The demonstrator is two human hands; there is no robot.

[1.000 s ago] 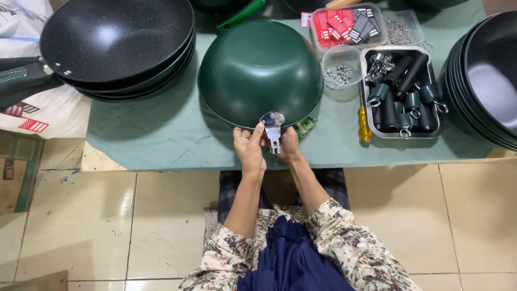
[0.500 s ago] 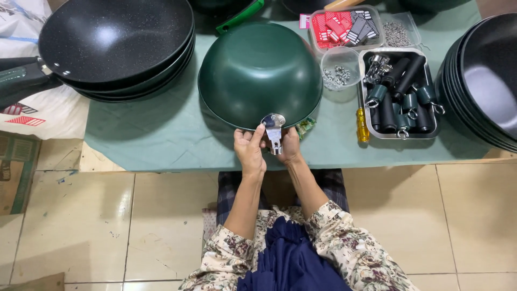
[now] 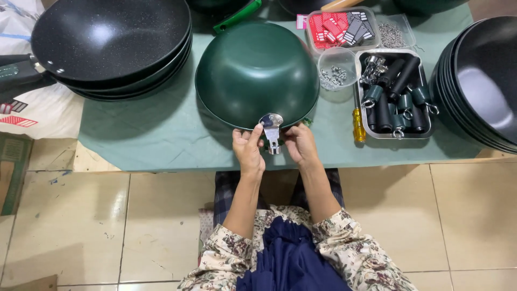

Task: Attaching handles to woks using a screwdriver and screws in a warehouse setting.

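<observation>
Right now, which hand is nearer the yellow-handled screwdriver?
Right. The right hand sits at the metal handle bracket on the green wok, just left of the yellow-handled screwdriver. The left hand is on the bracket's far side, farther away.

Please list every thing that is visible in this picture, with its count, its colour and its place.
green wok: one, dark green, upside down at the table's middle.
metal handle bracket: one, silver, at the wok's near rim, between both hands.
stack of pans: one stack, black, table's left.
stack of pans on the right: one stack, black, table's right edge.
metal tray of handles: one tray, handles black and dark green, right of the wok.
screwdriver: one, yellow handle, left of the tray.
small tub of screws: one, clear, beside the wok.
box of tags: one, clear, red and black pieces, far side.
table cover: one, pale green.
left hand: touching the bracket.
right hand: touching the bracket.
</observation>
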